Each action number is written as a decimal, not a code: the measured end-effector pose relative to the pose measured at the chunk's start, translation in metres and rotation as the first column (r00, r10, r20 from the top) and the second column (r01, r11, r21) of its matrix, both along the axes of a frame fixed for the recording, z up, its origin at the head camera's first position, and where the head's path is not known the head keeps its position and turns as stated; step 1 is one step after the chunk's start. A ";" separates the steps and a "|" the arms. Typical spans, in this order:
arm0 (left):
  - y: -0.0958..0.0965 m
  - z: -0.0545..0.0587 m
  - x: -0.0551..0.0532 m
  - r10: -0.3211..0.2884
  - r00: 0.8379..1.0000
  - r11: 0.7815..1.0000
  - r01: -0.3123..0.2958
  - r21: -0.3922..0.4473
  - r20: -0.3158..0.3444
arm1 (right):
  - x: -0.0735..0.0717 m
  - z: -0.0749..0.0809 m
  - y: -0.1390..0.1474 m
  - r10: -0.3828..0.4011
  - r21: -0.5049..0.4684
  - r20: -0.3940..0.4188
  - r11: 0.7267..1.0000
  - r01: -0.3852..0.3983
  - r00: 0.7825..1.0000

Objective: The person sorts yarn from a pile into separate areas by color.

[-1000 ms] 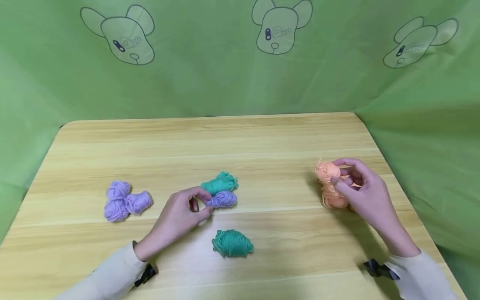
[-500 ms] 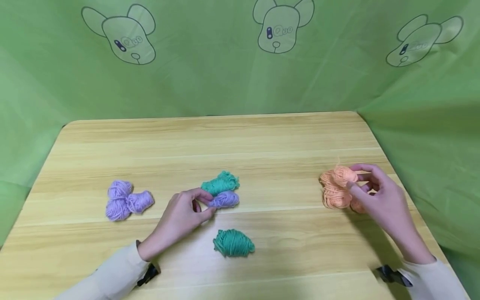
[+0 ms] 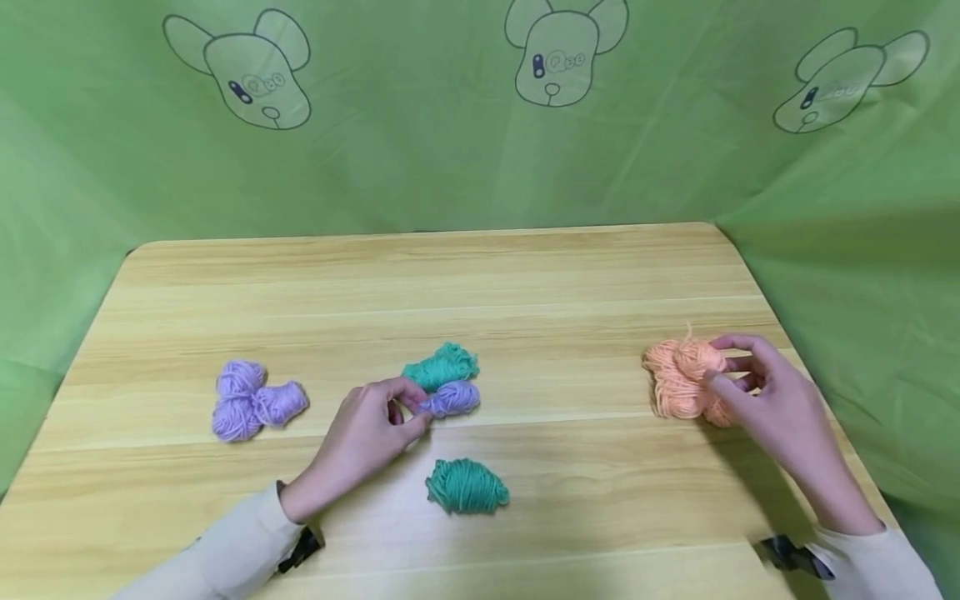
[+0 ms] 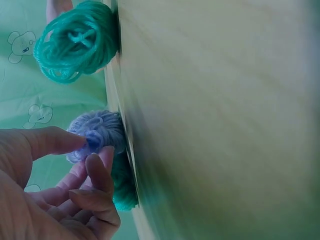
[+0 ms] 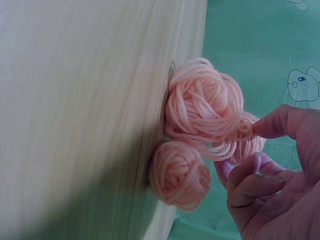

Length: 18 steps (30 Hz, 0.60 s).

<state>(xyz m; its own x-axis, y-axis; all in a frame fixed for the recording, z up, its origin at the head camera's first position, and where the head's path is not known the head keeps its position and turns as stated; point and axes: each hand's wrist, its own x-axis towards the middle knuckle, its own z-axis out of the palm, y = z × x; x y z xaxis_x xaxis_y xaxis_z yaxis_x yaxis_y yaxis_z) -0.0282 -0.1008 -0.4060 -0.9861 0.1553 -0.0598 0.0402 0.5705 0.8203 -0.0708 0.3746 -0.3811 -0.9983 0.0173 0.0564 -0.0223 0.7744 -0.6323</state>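
Observation:
My left hand (image 3: 371, 425) pinches one end of a small purple yarn ball (image 3: 454, 399) between thumb and fingertips. That ball lies against a green yarn ball (image 3: 441, 367) just behind it. Nearer to me is a second, darker green yarn ball (image 3: 467, 486), which looms large in the left wrist view. On the right, my right hand (image 3: 776, 400) pinches an orange yarn ball (image 3: 701, 358) that sits on a cluster of other orange yarn balls (image 3: 677, 396). In the right wrist view, thumb and fingers meet the held ball (image 5: 250, 145) behind two others.
Three purple yarn balls (image 3: 243, 408) lie bunched together at the left of the wooden table (image 3: 555, 283). A green curtain (image 3: 420, 167) printed with mouse heads hangs behind the table and along its sides.
My right hand has moved right with its orange ball, from the left side of the orange cluster onto its top. My left hand still pinches the purple ball in nearly the same place.

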 end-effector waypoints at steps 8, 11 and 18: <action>-0.001 0.001 0.000 -0.006 1.000 1.000 0.006 -0.008 0.005 | 0.000 -0.001 0.000 0.005 0.021 0.057 1.000 -0.006 0.998; -0.002 0.001 0.001 -0.006 1.000 1.000 0.006 -0.004 -0.010 | 0.001 -0.001 0.000 -0.004 0.017 0.082 1.000 0.002 0.997; -0.003 0.001 0.003 0.008 0.998 1.000 -0.008 -0.004 -0.055 | 0.003 -0.002 0.000 0.006 -0.009 0.117 1.000 -0.005 0.993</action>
<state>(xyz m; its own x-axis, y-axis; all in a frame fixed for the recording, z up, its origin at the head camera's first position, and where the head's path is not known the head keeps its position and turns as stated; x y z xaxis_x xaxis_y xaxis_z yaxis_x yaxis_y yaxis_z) -0.0253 -0.1038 -0.4051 -0.9891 0.1471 -0.0061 0.0805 0.5746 0.8145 -0.0677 0.3746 -0.3828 -0.9981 0.0118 -0.0608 0.0479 0.7687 -0.6378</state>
